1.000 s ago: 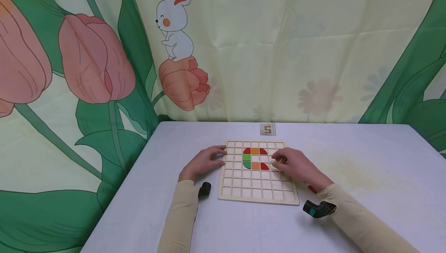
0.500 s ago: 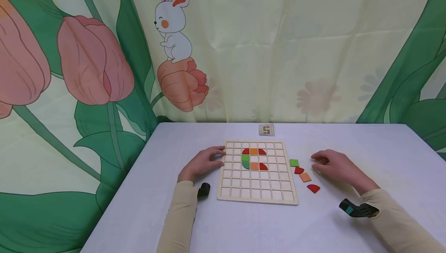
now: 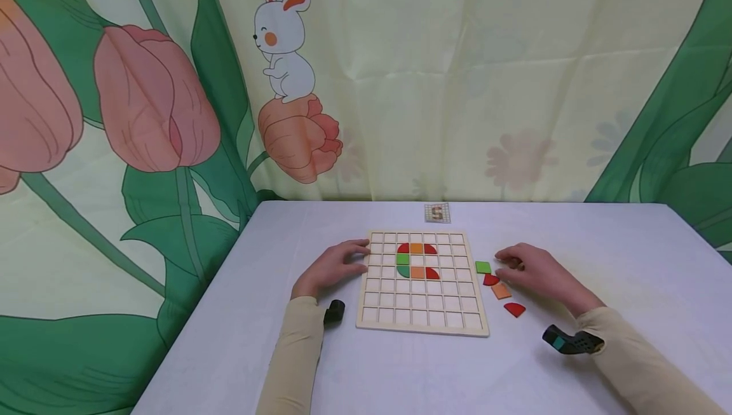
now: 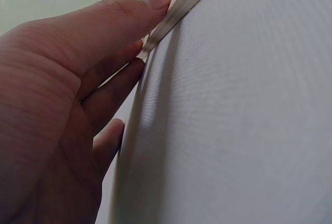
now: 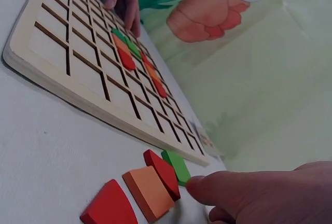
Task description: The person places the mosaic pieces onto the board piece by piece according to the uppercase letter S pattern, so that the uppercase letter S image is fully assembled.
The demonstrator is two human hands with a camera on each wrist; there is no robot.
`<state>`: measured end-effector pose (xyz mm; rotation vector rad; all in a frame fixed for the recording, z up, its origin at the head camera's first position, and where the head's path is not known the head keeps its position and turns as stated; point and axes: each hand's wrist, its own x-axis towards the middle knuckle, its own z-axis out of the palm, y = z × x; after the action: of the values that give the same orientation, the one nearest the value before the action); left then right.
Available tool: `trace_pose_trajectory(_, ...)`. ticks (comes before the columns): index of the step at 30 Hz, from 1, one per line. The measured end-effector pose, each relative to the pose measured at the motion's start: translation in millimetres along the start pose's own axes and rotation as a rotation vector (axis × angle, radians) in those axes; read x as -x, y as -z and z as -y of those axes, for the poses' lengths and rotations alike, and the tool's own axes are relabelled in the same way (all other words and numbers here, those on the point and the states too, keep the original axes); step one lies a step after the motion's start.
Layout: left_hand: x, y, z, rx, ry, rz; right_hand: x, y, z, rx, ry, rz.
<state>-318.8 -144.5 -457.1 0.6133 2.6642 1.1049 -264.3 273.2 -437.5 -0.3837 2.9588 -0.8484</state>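
A wooden grid board (image 3: 423,330) lies on the table with coloured tiles set in a C-like pattern: red quarter-rounds, orange squares (image 3: 417,248), a green square and a green quarter-round (image 3: 403,271). My left hand (image 3: 332,269) rests with thumb and fingers extended against the board's left edge. To the right of the board lie a loose green square tile (image 3: 483,267), a red quarter-round tile (image 3: 491,280), an orange square tile (image 3: 501,291) and another red quarter-round tile (image 3: 515,309). My right hand (image 3: 534,270) hovers beside the green tile, its thumb tip (image 5: 197,186) close to it; contact is unclear.
A small pattern card (image 3: 437,213) lies behind the board near the table's back edge. The white-covered table (image 3: 400,377) ends at a printed curtain (image 3: 412,116) with tulips and a rabbit. Each wrist wears a black camera (image 3: 572,340).
My right hand left the board's right side, moved right past the loose tiles, then came slightly back left toward the green tile. My left hand stays at the board's edge.
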Motion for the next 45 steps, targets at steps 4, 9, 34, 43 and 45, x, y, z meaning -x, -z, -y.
trace_pose_trajectory(4, -0.6, -1.2, 0.4, 0.000, 0.001, 0.001, -6.5, -5.9, 6.7, -0.017, -0.003, -0.004)
trace_pose_trajectory(9, -0.4, -2.4, -0.8, 0.008, 0.000, 0.001, -12.9, -11.7, 12.7, -0.025, -0.001, -0.004)
trace_pose_trajectory(34, -0.5, -1.5, -1.4, 0.006, 0.024, 0.000, -20.5, -11.7, 2.9, 0.015, -0.041, -0.050)
trace_pose_trajectory(43, 0.2, -0.2, -1.6, 0.005, 0.018, 0.001, -20.3, -13.5, 5.3, 0.032, -0.042, -0.061)
trace_pose_trajectory(45, -0.7, 0.0, -0.7, 0.000, 0.021, 0.002, -20.0, -12.6, 7.0, 0.041, -0.036, -0.058)
